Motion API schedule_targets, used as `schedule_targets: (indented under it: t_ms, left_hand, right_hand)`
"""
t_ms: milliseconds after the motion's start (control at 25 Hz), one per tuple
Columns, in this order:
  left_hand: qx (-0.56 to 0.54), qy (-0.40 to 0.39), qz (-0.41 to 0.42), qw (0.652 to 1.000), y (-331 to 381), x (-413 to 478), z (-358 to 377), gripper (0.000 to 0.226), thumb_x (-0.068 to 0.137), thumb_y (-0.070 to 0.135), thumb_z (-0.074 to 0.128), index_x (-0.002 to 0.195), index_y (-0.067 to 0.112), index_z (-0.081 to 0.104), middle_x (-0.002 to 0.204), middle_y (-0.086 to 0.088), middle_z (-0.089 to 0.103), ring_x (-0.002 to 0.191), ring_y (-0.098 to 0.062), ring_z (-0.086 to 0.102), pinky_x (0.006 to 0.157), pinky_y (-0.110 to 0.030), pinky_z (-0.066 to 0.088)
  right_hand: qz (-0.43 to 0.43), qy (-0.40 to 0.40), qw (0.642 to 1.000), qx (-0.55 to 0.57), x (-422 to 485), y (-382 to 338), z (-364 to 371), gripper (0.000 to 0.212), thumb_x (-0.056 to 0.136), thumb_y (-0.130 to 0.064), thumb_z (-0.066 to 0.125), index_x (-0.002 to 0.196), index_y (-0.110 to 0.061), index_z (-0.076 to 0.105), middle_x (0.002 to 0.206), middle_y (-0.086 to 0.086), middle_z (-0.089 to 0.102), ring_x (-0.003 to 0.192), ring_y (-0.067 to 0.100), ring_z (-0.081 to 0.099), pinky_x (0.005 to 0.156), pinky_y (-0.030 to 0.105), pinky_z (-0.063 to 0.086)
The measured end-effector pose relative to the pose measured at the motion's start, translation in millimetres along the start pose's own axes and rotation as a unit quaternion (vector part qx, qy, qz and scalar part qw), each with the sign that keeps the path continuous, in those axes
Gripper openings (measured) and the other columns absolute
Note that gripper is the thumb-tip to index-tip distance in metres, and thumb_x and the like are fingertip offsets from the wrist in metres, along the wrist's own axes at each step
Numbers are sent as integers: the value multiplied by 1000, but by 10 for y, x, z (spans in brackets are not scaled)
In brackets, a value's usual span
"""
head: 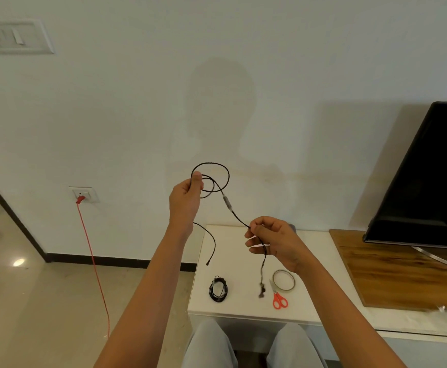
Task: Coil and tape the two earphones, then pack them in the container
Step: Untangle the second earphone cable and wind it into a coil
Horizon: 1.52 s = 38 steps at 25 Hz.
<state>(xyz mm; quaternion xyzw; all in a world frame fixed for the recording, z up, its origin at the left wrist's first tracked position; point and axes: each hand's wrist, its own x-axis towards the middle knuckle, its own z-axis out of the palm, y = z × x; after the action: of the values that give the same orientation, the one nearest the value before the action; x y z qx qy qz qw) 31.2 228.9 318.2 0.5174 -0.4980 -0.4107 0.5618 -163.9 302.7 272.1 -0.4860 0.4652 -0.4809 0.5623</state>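
Winding the earphone (229, 205) neatly, match each new loop to those your left hand (188, 195) pinches up high, and let it slide through your right hand (273, 240), which grips it lower down. It is thin and black with an inline pod; its buds dangle over the worktop (243, 309), near a coiled second set (218, 289).

Coiled earphone (218, 290) on table (243, 306), left of scissors (278, 298); tape roll (284, 280) just behind scissors; television (429, 176) far right
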Motion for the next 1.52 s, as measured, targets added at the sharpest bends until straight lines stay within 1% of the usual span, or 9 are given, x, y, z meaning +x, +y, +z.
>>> schedule_targets:
  t_ms: [120, 280, 400, 520, 640, 840, 1120, 1280, 1520]
  left_hand:
    - [7, -61, -72, 996, -24, -99, 105, 45, 94, 52, 46, 74, 13, 53, 60, 2, 50, 48, -9, 44, 48, -20, 38]
    - [23, -140, -106, 984, -92, -219, 234, 40, 82, 39, 72, 87, 11, 45, 89, -12, 73, 68, -14, 73, 60, -20, 56]
    - [-22, -164, -146, 975, -117, -234, 247, 52, 72, 17, 83, 100, 9, 40, 96, -17, 71, 80, -20, 73, 68, -26, 59]
    - [44, -162, -158, 973, -105, -271, 260, 68, 74, 27, 82, 122, 6, 39, 117, -11, 60, 94, -17, 67, 69, -27, 58]
    - [65, -173, -200, 962, -83, -314, 287, 72, 79, 32, 76, 131, 4, 35, 109, -5, 55, 83, -15, 68, 71, -29, 59]
    - [-65, -153, -237, 957, -130, -277, 319, 87, 73, -2, 78, 140, -3, 23, 106, -18, 62, 80, -23, 68, 81, -34, 58]
    - [-112, -103, -137, 979, -137, -269, 357, 50, 71, -10, 76, 90, 16, 38, 96, -8, 57, 83, -23, 63, 69, -27, 59]
    - [-162, -58, -81, 982, -69, -142, 246, 49, 73, -11, 74, 84, 16, 35, 88, -7, 56, 83, -24, 62, 69, -29, 60]
    - [-186, -19, -47, 981, 6, -39, 100, 50, 71, -13, 75, 83, 16, 36, 86, -8, 55, 81, -25, 60, 69, -30, 61]
  right_hand:
    - [-15, 22, 1000, 17, 25, -12, 41, 10, 92, -8, 58, 87, -6, 66, 79, 6, 63, 75, 17, 64, 72, 34, 59]
    - [-27, 47, 999, 4, 49, -59, 86, 6, 87, -9, 65, 86, -6, 70, 75, 5, 65, 73, 17, 64, 77, 38, 59]
    - [-20, 61, 998, -12, 51, -84, 103, 7, 84, -11, 68, 87, -7, 72, 76, 7, 68, 72, 18, 67, 78, 37, 60]
    - [-13, 80, 997, -3, 58, -71, 104, 12, 84, -13, 69, 91, -4, 71, 77, 8, 70, 72, 20, 68, 75, 35, 60]
    - [-4, 105, 994, 16, 75, -59, 100, 13, 85, -13, 68, 93, -2, 71, 79, 12, 70, 72, 22, 69, 72, 36, 60]
    - [-6, 97, 995, -17, 54, -44, 117, 10, 88, -11, 65, 90, -3, 70, 77, 12, 70, 68, 19, 71, 67, 30, 61]
    - [-21, -10, 994, -106, 70, -11, 88, 28, 100, -20, 42, 84, -12, 63, 84, 4, 67, 84, 16, 67, 87, 32, 54]
    - [-9, -51, 996, -68, -15, 54, 13, 31, 99, -16, 41, 76, -10, 60, 80, 8, 65, 82, 23, 68, 84, 31, 54]
    - [2, -47, 998, -45, -68, 200, -126, 16, 95, -11, 53, 108, -12, 62, 89, 10, 71, 74, 21, 66, 78, 32, 55]
